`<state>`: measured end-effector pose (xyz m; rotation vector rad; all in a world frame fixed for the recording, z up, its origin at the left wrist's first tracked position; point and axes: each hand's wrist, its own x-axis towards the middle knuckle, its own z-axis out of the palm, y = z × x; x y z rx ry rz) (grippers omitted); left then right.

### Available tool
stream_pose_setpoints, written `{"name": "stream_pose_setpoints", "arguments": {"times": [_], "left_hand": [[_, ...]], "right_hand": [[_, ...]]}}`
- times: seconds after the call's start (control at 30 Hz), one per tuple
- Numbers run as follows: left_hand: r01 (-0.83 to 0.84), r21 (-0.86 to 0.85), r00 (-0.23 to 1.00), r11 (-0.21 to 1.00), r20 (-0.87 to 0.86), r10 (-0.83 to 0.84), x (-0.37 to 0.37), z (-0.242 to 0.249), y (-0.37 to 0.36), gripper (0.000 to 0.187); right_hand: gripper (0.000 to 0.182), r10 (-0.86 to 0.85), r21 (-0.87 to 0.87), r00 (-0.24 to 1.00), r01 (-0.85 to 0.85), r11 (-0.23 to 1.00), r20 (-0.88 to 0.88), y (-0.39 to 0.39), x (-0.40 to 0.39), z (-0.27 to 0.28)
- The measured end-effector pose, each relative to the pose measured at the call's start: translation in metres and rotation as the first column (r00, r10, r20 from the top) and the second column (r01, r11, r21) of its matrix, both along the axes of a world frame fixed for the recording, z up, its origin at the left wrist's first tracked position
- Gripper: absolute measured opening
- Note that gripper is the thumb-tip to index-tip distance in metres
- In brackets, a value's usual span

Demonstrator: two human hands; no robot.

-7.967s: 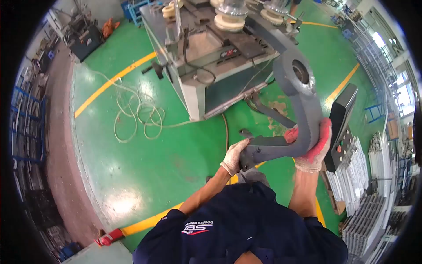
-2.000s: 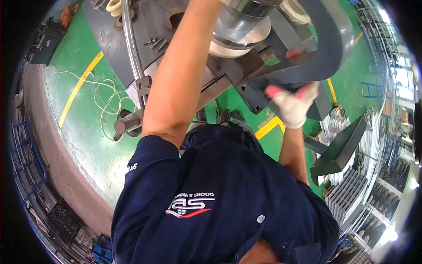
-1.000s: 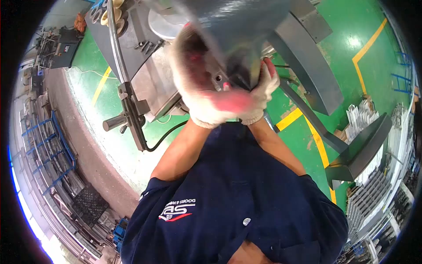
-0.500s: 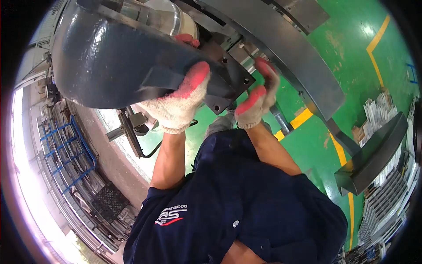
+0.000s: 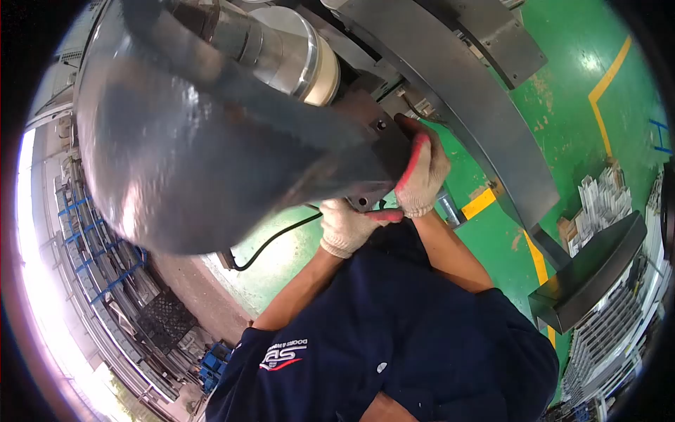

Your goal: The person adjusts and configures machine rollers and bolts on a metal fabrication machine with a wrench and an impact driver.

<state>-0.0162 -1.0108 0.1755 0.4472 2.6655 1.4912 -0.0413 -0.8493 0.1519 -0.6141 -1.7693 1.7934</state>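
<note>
Two gloved hands clamp the curved metal arm (image 5: 190, 155) by its holed end: left hand (image 5: 343, 226) at the lower corner, right hand (image 5: 425, 176) round the edge. Firm, even grips best counter the bend beyond the left; past that, a roller (image 5: 285, 60).

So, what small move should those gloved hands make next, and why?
Perhaps slide the left hand toward the bend of the dark curved piece to steady it: that hand and the right hand are both at the holed end plate, leaving the bulky bend without a hand.
</note>
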Motion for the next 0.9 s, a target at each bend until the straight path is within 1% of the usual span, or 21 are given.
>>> {"name": "stream_pose_setpoints", "arguments": {"times": [0.07, 0.1, 0.13, 0.17, 0.2, 0.27, 0.33, 0.43, 0.47, 0.53, 0.6, 0.63, 0.73, 0.83, 0.9], "left_hand": [[0.008, 0.078, 0.970, 0.997, 0.241, -0.026, 0.005, -0.011, -0.006, 0.072], [-0.037, 0.146, 0.907, 0.989, 0.421, -0.028, 0.011, -0.030, -0.014, 0.074], [-0.056, 0.185, 0.873, 0.981, 0.485, -0.041, 0.012, -0.034, -0.014, 0.072], [-0.082, 0.219, 0.835, 0.972, 0.547, -0.053, 0.013, -0.039, -0.014, 0.070], [-0.070, 0.231, 0.857, 0.970, 0.512, -0.060, 0.017, -0.042, -0.016, 0.063], [-0.014, 0.161, 0.891, 0.987, 0.449, -0.060, 0.018, -0.044, -0.016, 0.054], [0.062, -0.008, 0.914, 0.998, 0.401, -0.054, 0.020, -0.045, -0.018, 0.051], [0.101, -0.058, 0.934, 0.993, 0.351, -0.074, 0.021, -0.042, -0.019, 0.049], [0.105, -0.072, 0.942, 0.992, 0.325, -0.076, 0.022, -0.040, -0.019, 0.048], [0.094, -0.083, 0.970, 0.992, 0.233, -0.072, 0.024, -0.053, -0.022, 0.050], [0.089, -0.026, 0.943, 0.996, 0.325, -0.076, 0.026, -0.067, -0.033, 0.050], [0.082, 0.000, 0.926, 0.997, 0.369, -0.077, 0.024, -0.065, -0.035, 0.051], [0.138, -0.093, 0.924, 0.986, 0.370, -0.095, 0.021, -0.057, -0.038, 0.050], [0.190, -0.148, 0.920, 0.971, 0.371, -0.123, 0.014, -0.036, -0.027, 0.047], [0.060, 0.126, 0.865, 0.990, 0.489, -0.114, 0.011, -0.028, -0.013, 0.049]], "right_hand": [[0.047, -0.015, 0.032, 1.000, 0.015, 0.999, -0.021, 0.000, 0.001, -0.002], [0.049, -0.020, 0.049, 0.999, 0.021, 0.999, -0.030, 0.000, 0.002, -0.004], [0.054, -0.033, 0.013, 0.999, 0.033, 0.999, -0.032, -0.001, -0.001, -0.006], [0.055, -0.016, 0.020, 1.000, 0.016, 1.000, -0.021, 0.001, 0.000, -0.005], [0.056, 0.002, 0.024, 1.000, -0.002, 1.000, -0.008, 0.003, 0.001, -0.004], [0.054, 0.026, 0.013, 0.999, -0.027, 1.000, 0.031, 0.006, -0.001, 0.004], [0.049, 0.044, -0.015, 0.995, -0.043, 0.999, 0.087, 0.009, -0.003, 0.010], [0.038, 0.052, -0.083, 0.998, -0.055, 0.995, -0.047, 0.005, 0.001, -0.009], [0.029, 0.067, -0.083, 0.997, -0.071, 0.994, -0.045, 0.007, 0.005, -0.018], [0.030, 0.072, -0.042, 0.996, -0.075, 0.996, -0.059, 0.009, 0.004, -0.018], [0.030, 0.094, -0.033, 0.995, -0.096, 0.995, -0.045, 0.011, 0.006, -0.017], [0.029, 0.115, -0.044, 0.993, -0.116, 0.992, -0.027, 0.011, 0.007, -0.014], [0.028, 0.152, -0.014, 0.988, -0.152, 0.988, -0.021, 0.013, 0.009, -0.019], [0.027, 0.164, -0.011, 0.986, -0.164, 0.986, -0.031, 0.014, 0.009, -0.019], [0.026, 0.162, -0.015, 0.987, -0.162, 0.987, -0.021, 0.014, 0.007, -0.016]]}}
